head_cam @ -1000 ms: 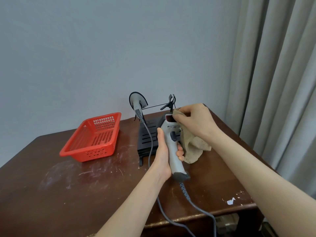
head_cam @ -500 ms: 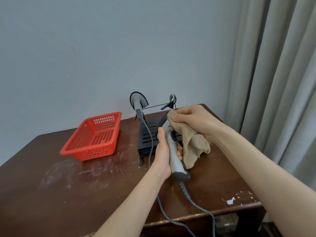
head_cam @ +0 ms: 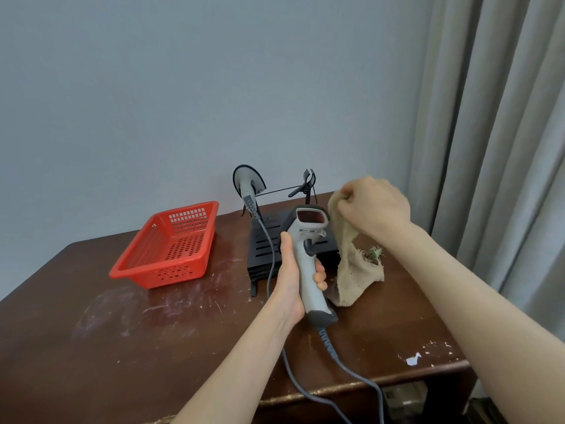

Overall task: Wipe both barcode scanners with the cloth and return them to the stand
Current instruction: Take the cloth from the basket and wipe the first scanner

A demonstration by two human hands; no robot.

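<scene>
My left hand (head_cam: 295, 272) grips the handle of a grey barcode scanner (head_cam: 308, 258), held upright above the table with its red scan window facing me. My right hand (head_cam: 371, 206) pinches the top of a tan burlap cloth (head_cam: 351, 264), which hangs just right of the scanner head without touching it. A second grey scanner (head_cam: 248, 186) hangs on the left hook of the black stand (head_cam: 266, 240) at the back of the table. The stand's right hook (head_cam: 307, 185) holds nothing.
A red perforated basket (head_cam: 171, 246) sits on the brown table (head_cam: 122, 332) to the left. Grey cables (head_cam: 336, 365) trail from both scanners over the front edge. Grey curtains (head_cam: 504, 148) hang at the right, a plain wall behind.
My right hand has lifted the cloth off the scanner head and moved it to the right, uncovering the scan window. The left hand has tilted the scanner's window toward me.
</scene>
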